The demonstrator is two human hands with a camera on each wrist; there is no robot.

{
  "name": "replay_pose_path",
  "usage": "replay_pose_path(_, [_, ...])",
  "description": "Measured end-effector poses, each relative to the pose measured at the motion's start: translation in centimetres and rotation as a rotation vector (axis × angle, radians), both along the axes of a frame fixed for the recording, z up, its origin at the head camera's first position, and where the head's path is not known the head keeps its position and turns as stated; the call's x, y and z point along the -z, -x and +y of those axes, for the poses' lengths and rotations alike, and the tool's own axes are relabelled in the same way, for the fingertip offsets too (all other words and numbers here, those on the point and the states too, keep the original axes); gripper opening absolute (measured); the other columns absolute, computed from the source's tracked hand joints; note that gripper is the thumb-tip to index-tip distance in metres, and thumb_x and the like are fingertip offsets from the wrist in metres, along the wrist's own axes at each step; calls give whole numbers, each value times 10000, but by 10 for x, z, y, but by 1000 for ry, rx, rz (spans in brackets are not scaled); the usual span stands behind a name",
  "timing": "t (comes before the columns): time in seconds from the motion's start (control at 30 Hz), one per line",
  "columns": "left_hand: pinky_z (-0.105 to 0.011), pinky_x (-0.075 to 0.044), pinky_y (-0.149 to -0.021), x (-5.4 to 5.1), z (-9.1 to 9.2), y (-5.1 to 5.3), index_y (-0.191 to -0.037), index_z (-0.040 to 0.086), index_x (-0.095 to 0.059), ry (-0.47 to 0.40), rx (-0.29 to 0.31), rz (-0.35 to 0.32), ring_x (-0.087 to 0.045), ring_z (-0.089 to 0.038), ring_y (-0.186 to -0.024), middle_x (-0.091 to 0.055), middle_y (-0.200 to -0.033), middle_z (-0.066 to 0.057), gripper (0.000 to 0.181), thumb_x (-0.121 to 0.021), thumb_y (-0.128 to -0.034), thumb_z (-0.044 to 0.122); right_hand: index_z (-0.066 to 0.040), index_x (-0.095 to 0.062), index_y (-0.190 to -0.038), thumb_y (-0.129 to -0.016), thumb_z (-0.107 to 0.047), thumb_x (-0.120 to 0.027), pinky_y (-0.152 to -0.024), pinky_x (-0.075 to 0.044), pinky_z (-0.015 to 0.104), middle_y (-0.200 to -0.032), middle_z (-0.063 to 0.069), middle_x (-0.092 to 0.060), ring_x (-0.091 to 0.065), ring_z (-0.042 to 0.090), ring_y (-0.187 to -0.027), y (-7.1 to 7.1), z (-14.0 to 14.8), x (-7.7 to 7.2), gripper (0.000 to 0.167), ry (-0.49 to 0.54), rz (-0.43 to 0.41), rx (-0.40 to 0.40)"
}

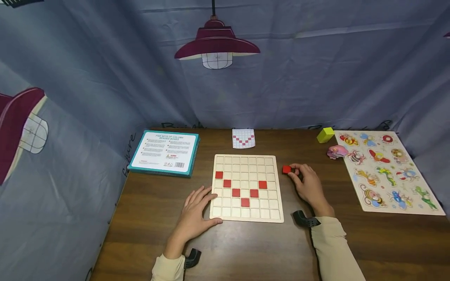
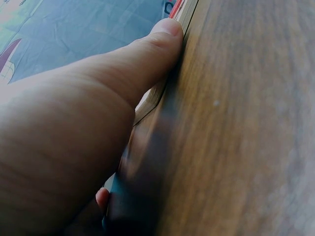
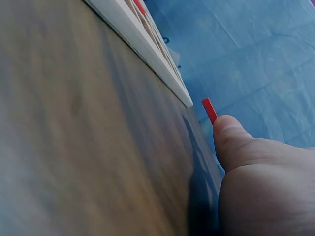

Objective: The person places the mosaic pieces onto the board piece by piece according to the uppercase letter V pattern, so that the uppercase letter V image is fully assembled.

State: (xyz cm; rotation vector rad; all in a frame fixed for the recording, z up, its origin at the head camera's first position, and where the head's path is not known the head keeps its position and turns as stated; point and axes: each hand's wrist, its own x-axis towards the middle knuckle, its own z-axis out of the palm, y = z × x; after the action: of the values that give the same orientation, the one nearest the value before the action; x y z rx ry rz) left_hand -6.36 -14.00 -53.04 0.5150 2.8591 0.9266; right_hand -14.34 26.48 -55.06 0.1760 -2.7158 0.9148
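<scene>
A pale wooden grid board (image 1: pixel 265 203) lies flat on the table, several red square tiles set in its cells in a V shape. My left hand (image 1: pixel 192 215) rests at the board's lower left corner, fingers along the left edge and thumb at the front edge. The left wrist view shows that thumb (image 2: pixel 157 44) against the board's side. To the right of the board, my right hand (image 1: pixel 309 186) pinches a red tile (image 1: pixel 286 169) between thumb and fingers. In the right wrist view the thin tile (image 3: pixel 209 111) sticks out past the thumb, apart from the board.
A patterned paper card (image 1: pixel 243 139) with a red V lies behind the board. A teal box (image 1: pixel 163 153) is at the left. On the right are an insect picture board (image 1: pixel 386 171), a pink animal figure (image 1: pixel 336 152) and a yellow-green block (image 1: pixel 325 135). Curtains (image 1: pixel 281 78) stand behind the table.
</scene>
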Motion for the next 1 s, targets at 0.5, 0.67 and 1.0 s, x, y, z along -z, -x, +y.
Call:
replay_pose_path(0.5, [-550, -154, -1275, 0, -1, -2, -1421, 247, -562, 0, -13, -17, -280, -306, -1555, -424, -1615, -23, 793, -836, -758, 584, -25, -667, -1183, -957, -146, -715, -761, -294, 319, -849, 38, -528, -444, 193, -840, -8, -37, -3, 261, -3, -50, -125])
replay_pose_path(0.67, [-555, -150, -1274, -1, 0, -2, -1410, 243, -570, -14, -25, -36, -273, -311, -1557, -422, -1615, -26, 785, -846, -753, 573, -36, -681, -1181, -949, -149, -727, -757, -287, 332, -832, 29, -529, -439, 185, -809, -8, -41, -5, 262, -24, -59, -130])
replay_pose_path(1.0, [-562, -150, -1272, -3, 2, -2, -1392, 224, -584, -22, -30, -46, -279, -323, -1551, -425, -1613, -41, 771, -853, -753, 561, -65, -720, -1175, -927, -181, -761, -751, -264, 338, -807, 14, -528, -443, 178, -810, -10, -44, -6, 276, -30, -84, -88])
